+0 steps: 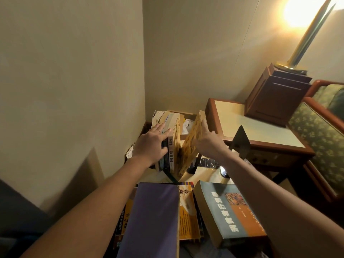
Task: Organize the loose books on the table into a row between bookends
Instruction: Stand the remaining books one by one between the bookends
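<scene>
Several books stand upright in a row (172, 138) at the far side of the table. My left hand (151, 144) lies flat on their tops and spines, fingers straight. A yellow patterned book (191, 144) leans to the right, away from the row, and my right hand (207, 140) holds it by its right face near the top. A black bookend (240, 142) stands to the right of that hand. Loose books lie near me: a purple one (156, 218), a yellow-orange one (188, 215) and a thick blue-and-orange one (232, 213).
A wooden side table (247, 125) with a pale top stands at the right, bearing a dark wooden lamp base (275, 95). An upholstered chair (320, 135) sits at the far right. Walls close in on the left and behind.
</scene>
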A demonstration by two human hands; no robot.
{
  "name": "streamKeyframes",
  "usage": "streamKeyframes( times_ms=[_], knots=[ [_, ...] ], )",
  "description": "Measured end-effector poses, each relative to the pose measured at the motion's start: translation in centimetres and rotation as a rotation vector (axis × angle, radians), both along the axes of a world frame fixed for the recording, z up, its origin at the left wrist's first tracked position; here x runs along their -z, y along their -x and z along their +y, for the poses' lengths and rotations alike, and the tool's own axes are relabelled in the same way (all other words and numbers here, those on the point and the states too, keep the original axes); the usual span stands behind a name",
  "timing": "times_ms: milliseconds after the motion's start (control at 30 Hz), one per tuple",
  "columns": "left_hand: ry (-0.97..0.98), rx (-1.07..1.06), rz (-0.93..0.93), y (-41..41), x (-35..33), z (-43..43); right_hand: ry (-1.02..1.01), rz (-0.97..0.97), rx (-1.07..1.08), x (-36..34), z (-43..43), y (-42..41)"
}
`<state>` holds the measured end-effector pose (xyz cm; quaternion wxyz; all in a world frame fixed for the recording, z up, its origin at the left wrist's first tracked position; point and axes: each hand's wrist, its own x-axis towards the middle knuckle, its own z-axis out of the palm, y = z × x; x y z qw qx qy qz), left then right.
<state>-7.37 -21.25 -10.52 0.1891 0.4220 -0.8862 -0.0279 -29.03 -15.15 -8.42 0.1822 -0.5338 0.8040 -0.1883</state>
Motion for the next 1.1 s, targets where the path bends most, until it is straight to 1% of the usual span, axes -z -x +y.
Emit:
streamKeyframes(
  times_ms=[67,133,200,300,400,467,600,700,800,900,967,1100],
  knots=[
    [-0.005,-0.006,-0.003,0.0,0.0,0.1,0.064,0.034,0.004,0.1,0.8,-1.3],
    [-0.014,-0.012,-0.002,-0.1,0.0,0.2,0.099,0.19,-0.006,-0.3,1.2,-2.3],
    [-0.028,-0.021,-0.004,-0.2,0.0,0.1,0.118,0.278,-0.024,-0.9,1.5,-3.0],
    [-0.046,-0.032,-0.015,-0.4,0.0,0.1,0.153,0.265,-0.036,-1.1,1.6,-2.7],
    [-0.054,-0.044,-0.026,-0.7,0.0,0.0,0.268,0.229,-0.084,-0.5,1.8,-2.1],
    [-0.052,-0.047,-0.02,-0.8,0.0,-0.1,0.296,0.195,-0.097,-0.5,2.0,-1.8],
    [-0.044,-0.041,0.001,-0.5,0.2,0.0,0.301,0.229,-0.073,-1.0,2.0,-1.3],
    [-0.044,-0.044,0.004,-0.4,0.2,0.1,0.295,0.29,-0.063,-1.3,1.8,-1.5],
    [-0.047,-0.044,0.01,-0.4,0.2,0.1,0.325,0.309,-0.068,-1.9,1.7,-1.4],
    [-0.064,-0.047,0.003,-0.5,0.1,0.1,0.381,0.309,-0.071,-3.5,1.6,-1.2],
    [-0.076,-0.03,0.017,-0.7,-0.1,0.2,0.439,0.275,-0.094,-5.2,1.7,-1.0],
    [-0.042,-0.012,-0.005,-0.8,-0.3,0.6,0.629,0.265,-0.084,-9.6,2.5,-0.1]
  ],
)
